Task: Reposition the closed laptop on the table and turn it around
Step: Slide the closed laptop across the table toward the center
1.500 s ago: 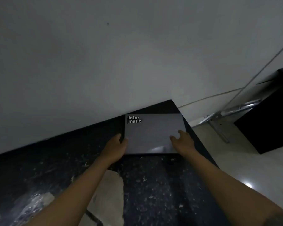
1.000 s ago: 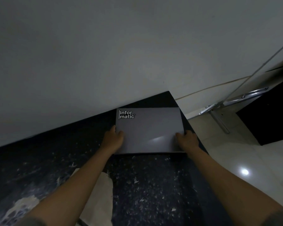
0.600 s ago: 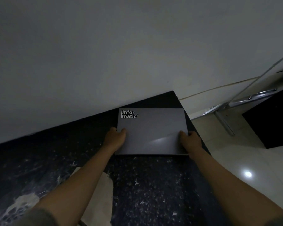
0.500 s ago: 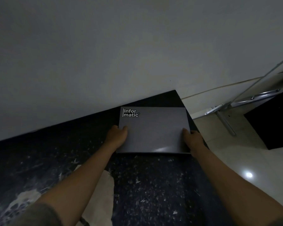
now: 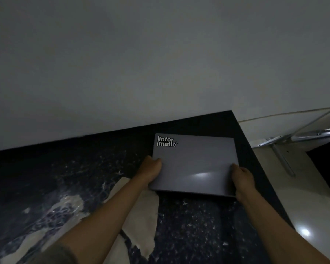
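Observation:
A closed grey laptop (image 5: 195,162) with a white "Informatic" sticker at its far left corner lies near the far right corner of a dark marbled table (image 5: 69,178). My left hand (image 5: 151,171) grips the laptop's left edge, thumb on the lid. Its right edge is gripped near the front corner by my right hand (image 5: 242,178). The front edge looks slightly raised off the table, with a shadow under it. The laptop sits a little askew, its right side angled toward me.
A white wall (image 5: 141,63) runs along the table's far edge. The table's right edge (image 5: 263,178) drops to a pale glossy floor (image 5: 303,212). A metal frame (image 5: 282,155) and a black cabinet (image 5: 326,166) stand on the floor at the right.
Both hands closed on the laptop's side edges. The laptop has shifted toward me and turned slightly, and its front edge has come up a little.

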